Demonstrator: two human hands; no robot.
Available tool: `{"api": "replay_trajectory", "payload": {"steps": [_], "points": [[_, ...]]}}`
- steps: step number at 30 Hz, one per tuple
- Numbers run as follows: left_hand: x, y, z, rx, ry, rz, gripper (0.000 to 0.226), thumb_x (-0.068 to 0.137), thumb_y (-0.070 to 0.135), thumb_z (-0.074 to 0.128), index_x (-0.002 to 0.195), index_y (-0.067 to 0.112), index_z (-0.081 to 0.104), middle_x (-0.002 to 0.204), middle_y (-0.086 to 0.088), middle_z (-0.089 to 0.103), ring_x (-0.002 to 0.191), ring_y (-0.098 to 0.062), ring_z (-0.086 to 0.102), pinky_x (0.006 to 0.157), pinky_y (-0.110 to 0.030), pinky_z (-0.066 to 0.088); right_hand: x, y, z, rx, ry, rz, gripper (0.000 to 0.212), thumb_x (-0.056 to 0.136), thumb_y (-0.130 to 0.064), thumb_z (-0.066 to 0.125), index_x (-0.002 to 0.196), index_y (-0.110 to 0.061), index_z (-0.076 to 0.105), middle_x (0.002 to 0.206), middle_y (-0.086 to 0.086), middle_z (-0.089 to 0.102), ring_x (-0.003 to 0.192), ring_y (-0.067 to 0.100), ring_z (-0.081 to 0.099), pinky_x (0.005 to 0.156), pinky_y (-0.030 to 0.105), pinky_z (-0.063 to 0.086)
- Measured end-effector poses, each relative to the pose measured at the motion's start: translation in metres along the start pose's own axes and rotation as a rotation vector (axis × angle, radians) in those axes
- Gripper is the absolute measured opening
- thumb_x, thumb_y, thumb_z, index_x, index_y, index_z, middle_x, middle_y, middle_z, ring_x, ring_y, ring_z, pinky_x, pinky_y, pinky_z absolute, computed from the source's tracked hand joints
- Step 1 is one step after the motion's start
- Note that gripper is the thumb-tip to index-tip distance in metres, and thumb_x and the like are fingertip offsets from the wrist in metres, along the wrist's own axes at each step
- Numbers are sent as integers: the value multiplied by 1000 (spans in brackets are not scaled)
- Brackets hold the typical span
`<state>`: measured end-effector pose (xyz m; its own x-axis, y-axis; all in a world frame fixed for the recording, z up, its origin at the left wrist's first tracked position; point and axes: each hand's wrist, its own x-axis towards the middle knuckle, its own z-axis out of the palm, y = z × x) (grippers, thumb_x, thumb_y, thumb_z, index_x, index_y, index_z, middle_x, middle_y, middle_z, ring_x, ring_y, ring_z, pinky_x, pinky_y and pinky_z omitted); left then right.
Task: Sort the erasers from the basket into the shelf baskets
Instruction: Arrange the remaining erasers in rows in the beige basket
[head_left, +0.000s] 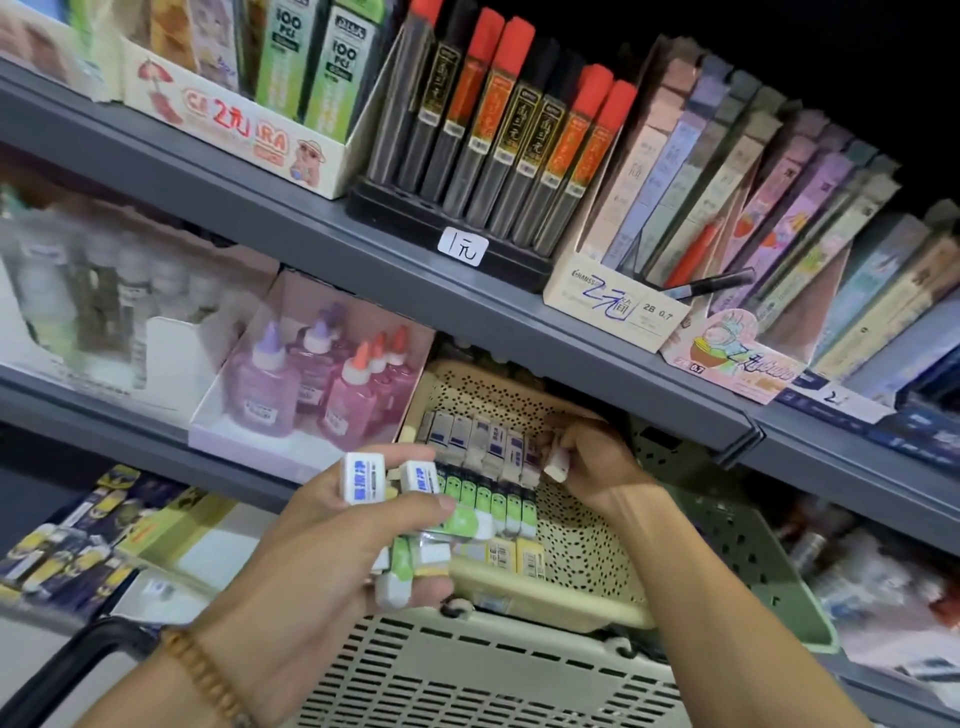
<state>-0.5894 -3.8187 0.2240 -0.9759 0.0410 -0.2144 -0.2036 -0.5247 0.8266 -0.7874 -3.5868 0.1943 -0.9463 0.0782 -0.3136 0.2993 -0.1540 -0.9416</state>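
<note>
A person's right hand (587, 462) reached under the grey shelf (415, 270) into a cream perforated shelf basket (587, 561), fingers curled round a single white eraser (557, 462) held just beside the end of a row of blue-and-white erasers (478, 439) already standing there. The left hand (332, 551) hovered in front of the basket, fingers closed on a mixed bunch of erasers (400, 519) — two blue-labelled ones on top, green-sleeved and plain white ones below.

The sorting appeared well under way rather than finished. Inside the cream basket the blue-and-white row stood at the back, a row of green-sleeved erasers (498, 504) in front of it, and a few yellow-labelled erasers (519, 558) nearest the rim, with bare perforated floor to the right of them. The handful in the left hand remained to be placed, one kind at a time by the look of it. A slatted pale carrying basket (493, 680) with a dark handle sat low in the view — its contents could not be seen, so how many erasers were left could not be told. A green basket (737, 545) stood just to the right of the cream one. Glue bottles (322, 379) filled the neighbouring box, and lead tubes with red caps (498, 135) lined the shelf above.
</note>
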Motion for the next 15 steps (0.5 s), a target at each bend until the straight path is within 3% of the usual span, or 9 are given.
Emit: {"api": "replay_trajectory", "payload": {"steps": [3, 7, 9, 12, 15], "points": [[-1, 4, -2, -16, 17, 11, 43, 49, 15, 79, 92, 22, 76, 96, -16, 74, 82, -27, 74, 61, -35, 57, -7, -1, 8, -126, -25, -30, 41, 79, 26, 49, 108, -1, 60, 108, 9, 62, 93, 23, 64, 63, 30, 58], [-2, 10, -5, -33, 43, 24, 41, 52, 13, 79, 92, 22, 76, 95, -16, 75, 86, -31, 73, 60, -35, 58, 2, 1, 30, -282, -32, -44, 24, 84, 7, 68, 99, -10, 61, 73, -2, 75, 73, 17, 75, 69, 28, 60], [-2, 12, -7, -43, 64, 36, 40, 52, 12, 79, 90, 22, 76, 95, -15, 75, 87, -31, 73, 60, -36, 58, 10, 5, 46, -325, -23, -40, 23, 79, 7, 73, 94, -8, 64, 67, -3, 74, 67, 14, 74, 64, 26, 59], [0, 13, -10, -53, 84, 53, 44, 52, 13, 79, 95, 21, 76, 95, -13, 75, 88, -31, 73, 60, -36, 58, 19, 14, 70, -369, -49, -74, 22, 76, 9, 76, 93, -3, 66, 77, 1, 73, 65, 11, 73, 61, 23, 59], [1, 14, -12, -63, 63, 71, 52, 49, 15, 80, 101, 21, 74, 96, -12, 74, 86, -30, 73, 62, -36, 58, 24, 20, 79, -519, 0, -132, 14, 85, -3, 72, 97, -5, 68, 92, 8, 73, 77, 16, 73, 75, 31, 61]]}}
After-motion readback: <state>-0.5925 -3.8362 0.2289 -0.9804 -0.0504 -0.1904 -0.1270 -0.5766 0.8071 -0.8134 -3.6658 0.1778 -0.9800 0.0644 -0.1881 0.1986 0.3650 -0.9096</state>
